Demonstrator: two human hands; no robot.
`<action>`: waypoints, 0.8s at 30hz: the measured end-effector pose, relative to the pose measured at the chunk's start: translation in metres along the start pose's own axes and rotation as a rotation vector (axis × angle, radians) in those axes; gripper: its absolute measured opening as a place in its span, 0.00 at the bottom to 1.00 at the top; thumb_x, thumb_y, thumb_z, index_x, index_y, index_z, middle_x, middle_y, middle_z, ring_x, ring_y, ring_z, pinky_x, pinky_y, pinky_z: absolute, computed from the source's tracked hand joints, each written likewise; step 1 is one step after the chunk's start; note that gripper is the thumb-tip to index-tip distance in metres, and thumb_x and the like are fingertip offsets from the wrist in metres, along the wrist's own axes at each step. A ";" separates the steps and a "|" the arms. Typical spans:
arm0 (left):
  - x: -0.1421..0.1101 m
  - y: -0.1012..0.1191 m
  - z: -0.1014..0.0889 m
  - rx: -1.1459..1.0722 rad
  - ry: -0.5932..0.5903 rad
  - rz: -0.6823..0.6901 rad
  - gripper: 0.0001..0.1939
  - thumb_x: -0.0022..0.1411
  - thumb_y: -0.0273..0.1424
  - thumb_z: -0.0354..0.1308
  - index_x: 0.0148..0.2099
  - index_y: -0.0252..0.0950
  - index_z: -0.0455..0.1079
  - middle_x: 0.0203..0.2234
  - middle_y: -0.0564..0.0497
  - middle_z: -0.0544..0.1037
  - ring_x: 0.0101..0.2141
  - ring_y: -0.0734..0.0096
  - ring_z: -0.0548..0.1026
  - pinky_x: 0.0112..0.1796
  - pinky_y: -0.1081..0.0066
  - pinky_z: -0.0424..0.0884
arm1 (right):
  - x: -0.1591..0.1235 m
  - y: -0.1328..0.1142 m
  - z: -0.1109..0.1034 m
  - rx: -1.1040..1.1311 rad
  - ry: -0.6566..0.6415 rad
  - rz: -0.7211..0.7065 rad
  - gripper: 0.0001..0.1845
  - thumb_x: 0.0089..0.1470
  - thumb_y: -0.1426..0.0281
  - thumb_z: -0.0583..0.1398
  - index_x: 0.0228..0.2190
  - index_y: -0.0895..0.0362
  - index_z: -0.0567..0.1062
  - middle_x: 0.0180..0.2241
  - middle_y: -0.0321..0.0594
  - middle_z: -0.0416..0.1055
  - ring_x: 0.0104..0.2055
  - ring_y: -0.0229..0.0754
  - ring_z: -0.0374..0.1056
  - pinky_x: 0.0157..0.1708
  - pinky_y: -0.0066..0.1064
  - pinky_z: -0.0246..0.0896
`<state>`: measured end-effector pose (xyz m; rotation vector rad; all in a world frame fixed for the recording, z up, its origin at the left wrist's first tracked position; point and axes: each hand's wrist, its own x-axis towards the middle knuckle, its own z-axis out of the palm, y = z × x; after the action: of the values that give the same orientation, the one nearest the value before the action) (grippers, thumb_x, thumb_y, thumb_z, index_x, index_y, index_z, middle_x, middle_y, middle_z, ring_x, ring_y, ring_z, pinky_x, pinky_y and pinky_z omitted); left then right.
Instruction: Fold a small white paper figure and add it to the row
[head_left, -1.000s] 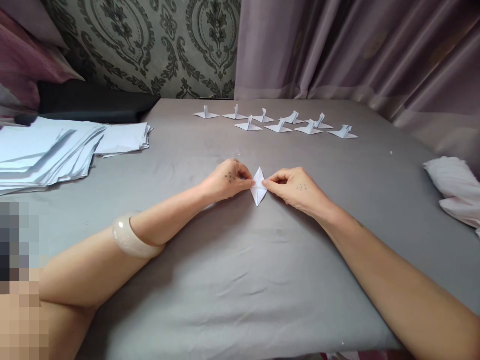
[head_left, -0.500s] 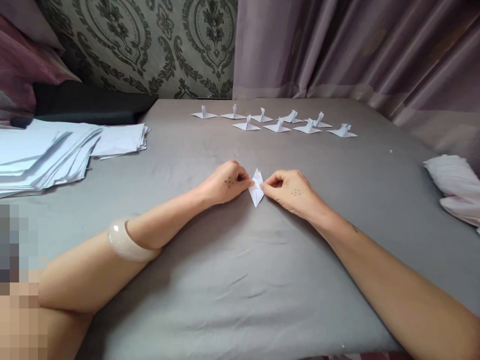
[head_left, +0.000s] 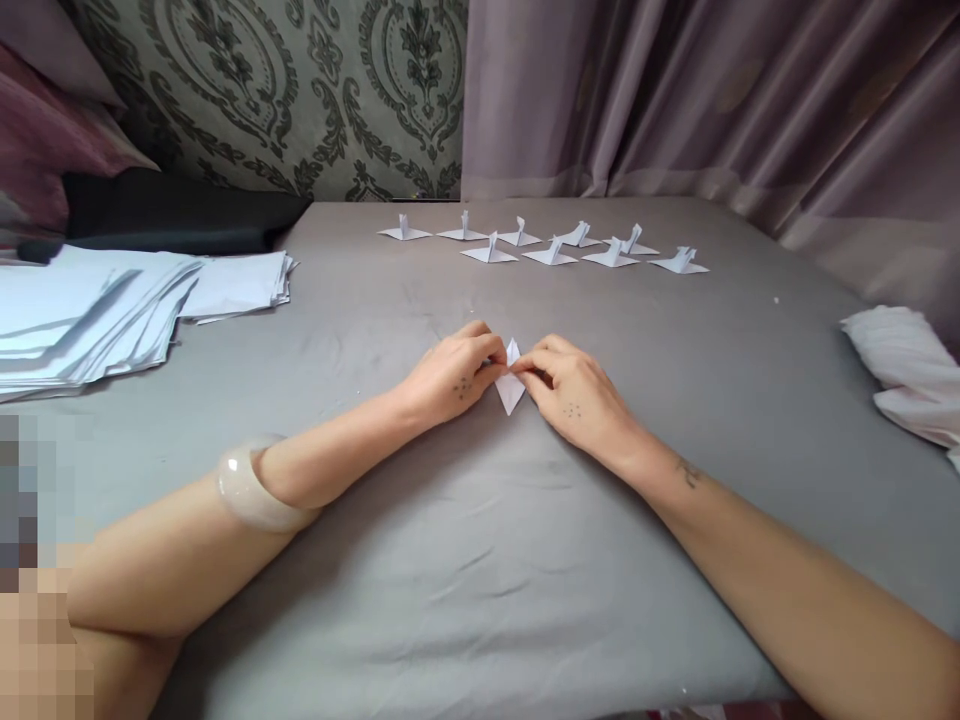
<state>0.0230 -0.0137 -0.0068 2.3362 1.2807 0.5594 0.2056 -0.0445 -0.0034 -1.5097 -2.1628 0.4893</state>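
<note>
A small folded white paper piece [head_left: 510,388] lies on the grey sheet [head_left: 480,580] in the middle of the view. My left hand [head_left: 454,373] pinches its left side and my right hand [head_left: 571,392] pinches its right side, fingertips almost meeting over its top. Only the paper's lower point and a bit of its upper tip show between my fingers. A pale bangle [head_left: 251,488] sits on my left forearm.
Several finished white paper figures [head_left: 551,245] stand in two rows at the far side. A spread stack of white sheets [head_left: 112,300] lies at the left. White cloth [head_left: 904,365] rests at the right edge. Curtains and patterned wall stand behind.
Both hands have closed in over the paper piece, covering more of it. The fingertips now nearly touch above it. The view has shifted slightly.
</note>
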 end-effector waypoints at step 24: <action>-0.005 0.001 -0.041 0.229 -0.335 0.265 0.26 0.57 0.17 0.43 0.48 0.41 0.76 0.51 0.50 0.76 0.43 0.67 0.77 0.36 0.74 0.66 | -0.016 -0.014 -0.015 -0.447 -0.149 -0.164 0.21 0.58 0.79 0.49 0.45 0.51 0.76 0.44 0.41 0.72 0.35 0.40 0.68 0.24 0.32 0.47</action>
<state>-0.0001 -0.0119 0.0269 2.6683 0.9295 0.0883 0.2071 -0.0639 0.0137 -1.5309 -2.6145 0.0620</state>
